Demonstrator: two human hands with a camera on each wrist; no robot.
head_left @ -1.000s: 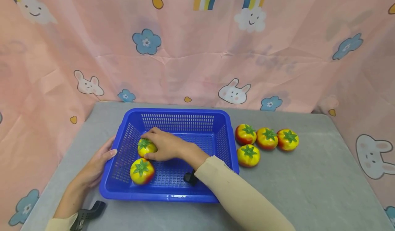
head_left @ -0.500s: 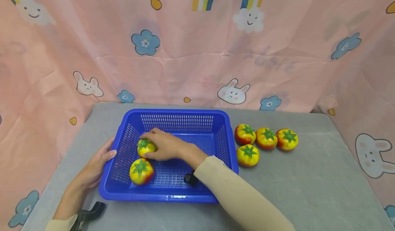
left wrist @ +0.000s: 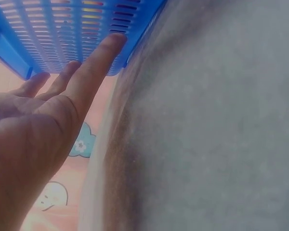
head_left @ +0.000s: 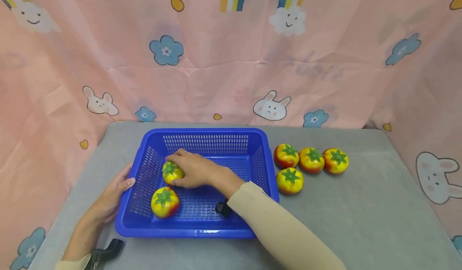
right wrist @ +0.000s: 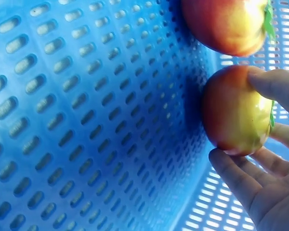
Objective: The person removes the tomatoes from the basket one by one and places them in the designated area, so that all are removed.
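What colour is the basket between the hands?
Solid deep blue; the basket shows best in the head view.

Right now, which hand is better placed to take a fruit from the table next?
The right hand, probably. It must first release the fruit it holds inside the basket, but the four fruits on the table lie to the basket's right. The left hand touches the basket's left side, farther away.

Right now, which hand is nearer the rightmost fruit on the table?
The right. The right hand is inside the blue basket, left of the rightmost fruit; the left hand is farther off, at the basket's left side.
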